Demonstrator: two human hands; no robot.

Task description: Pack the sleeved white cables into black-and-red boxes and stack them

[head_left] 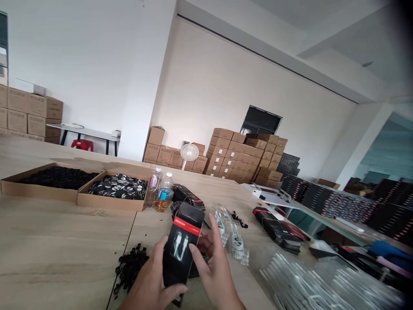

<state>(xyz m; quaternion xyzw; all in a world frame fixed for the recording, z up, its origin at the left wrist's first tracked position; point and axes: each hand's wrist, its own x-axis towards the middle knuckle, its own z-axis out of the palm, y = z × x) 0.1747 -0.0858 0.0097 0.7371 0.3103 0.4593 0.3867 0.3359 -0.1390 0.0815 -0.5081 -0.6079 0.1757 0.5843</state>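
My left hand [151, 282] and my right hand [214, 269] both grip a black retail box [180, 245] with a red band and a clear window showing a white cable. The box is held upright above the wooden table [64, 249]. My left thumb and fingers wrap its lower left side. My right fingers press on its front right edge. A pile of small black parts [130, 267] lies just left of my hands. Bagged white cables [234, 239] lie just right of them.
Two shallow cardboard trays [77, 183] of black items sit at the far left, with two bottles [159, 191] beside them. More black boxes [279, 228] and clear bagged cables [309, 282] lie to the right. Stacked cartons [241, 157] and a white fan [189, 153] stand by the wall.
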